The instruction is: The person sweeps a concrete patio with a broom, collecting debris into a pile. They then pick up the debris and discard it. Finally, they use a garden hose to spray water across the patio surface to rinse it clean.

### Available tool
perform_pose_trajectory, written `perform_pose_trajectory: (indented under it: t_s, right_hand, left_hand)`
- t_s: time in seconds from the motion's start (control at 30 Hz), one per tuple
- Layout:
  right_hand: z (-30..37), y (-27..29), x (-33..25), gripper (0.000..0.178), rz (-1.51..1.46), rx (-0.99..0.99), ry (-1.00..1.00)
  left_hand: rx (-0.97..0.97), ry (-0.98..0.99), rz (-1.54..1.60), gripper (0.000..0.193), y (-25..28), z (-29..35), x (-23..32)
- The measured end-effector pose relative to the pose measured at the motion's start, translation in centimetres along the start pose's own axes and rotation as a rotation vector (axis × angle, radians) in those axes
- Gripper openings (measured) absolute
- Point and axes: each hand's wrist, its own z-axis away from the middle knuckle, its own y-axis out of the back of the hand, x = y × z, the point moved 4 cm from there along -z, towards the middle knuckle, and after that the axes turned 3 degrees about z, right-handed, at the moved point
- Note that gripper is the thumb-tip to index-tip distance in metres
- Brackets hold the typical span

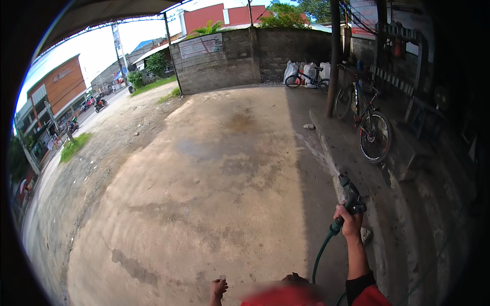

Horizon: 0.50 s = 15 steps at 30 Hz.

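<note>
My right hand [348, 223] is wrapped round a dark spray gun [352, 195], held out to the right with its nozzle pointing forward. A green hose [320, 253] runs from the gun's lower end down toward my body. Water [324, 159] streams from the nozzle onto the wet, shaded ground beside a low concrete ledge. Low in the middle, my left hand [219, 288] hangs over the concrete with its fingers curled in; I see nothing held in it. The red clothing between my arms is partly blurred.
Sunlit concrete [204, 194] spreads ahead and left. A bicycle [371, 130] leans by a post [334, 61] at right, near concrete steps [408, 204]. Another bicycle [306, 81] and white sacks [291, 71] stand by the block wall [219, 64]. Motorbikes [100, 104] line the road at left.
</note>
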Motion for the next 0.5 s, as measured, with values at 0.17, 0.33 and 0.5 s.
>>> perform_pose_trajectory:
  t_s: [0.17,0.33,0.5]
  right_hand:
    - [-5.2,-2.6,2.9,0.021,-0.074,0.128,0.076]
    - [-12.2,-3.8,8.2,0.022,-0.165,0.222,0.123]
    - [-21.4,-4.6,13.5,0.023,-0.124,0.194,0.083]
  left_hand:
    - [0.027,-0.103,-0.023,0.028,-4.5,-5.4,12.0]
    - [-0.051,-0.013,-0.124,0.028,-9.4,-10.5,13.6]
    - [-0.116,0.251,-0.176,0.030,-11.3,-13.5,11.0]
